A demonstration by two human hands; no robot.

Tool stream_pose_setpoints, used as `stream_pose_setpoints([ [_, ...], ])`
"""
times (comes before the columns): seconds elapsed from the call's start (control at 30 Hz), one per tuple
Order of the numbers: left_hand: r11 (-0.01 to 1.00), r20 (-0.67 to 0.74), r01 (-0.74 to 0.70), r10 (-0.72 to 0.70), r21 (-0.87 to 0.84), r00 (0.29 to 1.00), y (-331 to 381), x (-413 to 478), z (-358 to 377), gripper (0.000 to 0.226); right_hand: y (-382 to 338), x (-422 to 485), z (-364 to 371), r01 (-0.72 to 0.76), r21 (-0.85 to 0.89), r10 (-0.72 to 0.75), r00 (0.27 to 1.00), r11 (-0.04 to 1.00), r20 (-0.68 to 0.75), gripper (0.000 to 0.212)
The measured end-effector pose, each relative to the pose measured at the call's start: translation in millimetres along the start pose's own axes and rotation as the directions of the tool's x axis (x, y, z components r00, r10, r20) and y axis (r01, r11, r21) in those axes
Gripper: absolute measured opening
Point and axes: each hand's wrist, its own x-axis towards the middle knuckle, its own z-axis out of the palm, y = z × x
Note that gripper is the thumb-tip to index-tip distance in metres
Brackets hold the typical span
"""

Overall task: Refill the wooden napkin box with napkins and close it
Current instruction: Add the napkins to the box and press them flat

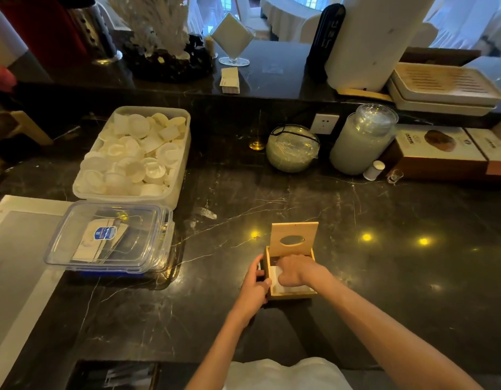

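Wooden napkin box (pixel 291 294) sat open on the dark marble counter (pixel 384 249), its oval-slotted lid (pixel 294 238) upright. Our left hand (pixel 255 285) gripped its left wall; our right hand (pixel 295 270), fingers curled, pressed white napkins (pixel 277 278) inside.

You have one wooden napkin box (pixel 292 277) on the tabletop (pixel 384 263), with one slotted lid (pixel 294 238); two hands at it, left hand (pixel 255 288) and right hand (pixel 294 270); two plastic tubs (pixel 131 153); two glass jars (pixel 361 139); two stacked trays (pixel 446 88); one wall socket (pixel 324 123).
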Motion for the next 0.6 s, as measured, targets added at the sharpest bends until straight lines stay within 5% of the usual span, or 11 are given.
stream_pose_setpoints([
  [0.13, 0.992, -0.035, -0.051, 0.055, 0.114, 0.998, 4, 1, 1, 0.069, 2, -3, 0, 0.013, 0.048, -0.011, 0.999, 0.999, -0.048, 0.049],
  [0.27, 0.867, 0.034, -0.175, 0.181, 0.467, 0.983, 11, -5, 6, 0.049, 12, -14, 10, 0.077, 0.107, -0.059, 0.985, 0.991, -0.161, 0.051],
  [0.37, 0.758, 0.071, -0.171, 0.162, 0.63, 0.984, 17, -3, 13, 0.049, 36, -27, 14, 0.091, 0.13, -0.034, 0.92, 0.987, -0.39, 0.045],
  [0.43, 0.714, 0.078, -0.139, 0.118, 0.687, 0.99, 24, 4, 16, 0.047, 52, -31, 16, -0.031, 0.047, 0.051, 0.868, 0.998, -0.495, 0.039],
  [0.6, 0.508, 0.097, -0.056, -0.054, 0.859, 0.994, 49, 38, 18, 0.042, 60, -17, -1, -0.09, 0.224, 0.11, 0.991, 0.97, -0.081, 0.056],
])
